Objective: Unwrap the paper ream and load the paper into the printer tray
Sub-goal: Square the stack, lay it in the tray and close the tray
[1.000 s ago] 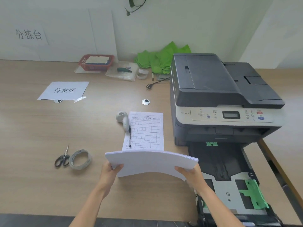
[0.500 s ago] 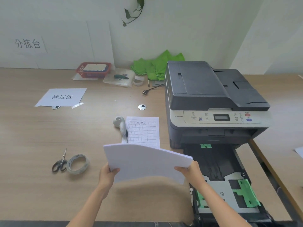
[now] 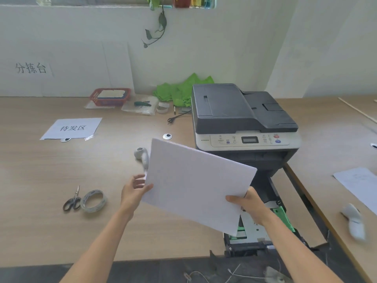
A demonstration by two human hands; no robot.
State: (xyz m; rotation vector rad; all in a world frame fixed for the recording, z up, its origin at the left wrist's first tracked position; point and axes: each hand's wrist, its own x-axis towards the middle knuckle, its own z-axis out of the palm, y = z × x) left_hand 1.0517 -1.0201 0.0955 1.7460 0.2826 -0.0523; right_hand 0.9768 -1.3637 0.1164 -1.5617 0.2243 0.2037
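A white paper stack (image 3: 195,182) is tilted up toward me in mid-air, in front of the dark grey printer (image 3: 242,121). My right hand (image 3: 247,205) grips its lower right corner. At the stack's left edge my left hand (image 3: 133,190) has its thumb on the paper and its fingers spread. The pulled-out printer tray (image 3: 261,229), black with green guides, sticks out below the printer, and the paper hides much of it.
Scissors (image 3: 72,201) and a tape roll (image 3: 93,201) lie at the left on the wooden table (image 3: 40,180). A white handheld scanner (image 3: 141,155) is behind the stack. A labelled sheet (image 3: 72,128), a red basket (image 3: 110,96) and green cloth (image 3: 181,90) sit farther back. More paper (image 3: 361,186) lies at right.
The paper stack has risen and tipped up toward me, turning clockwise and shifting right over the tray. My left fingers have loosened on its edge. The camera has tilted up.
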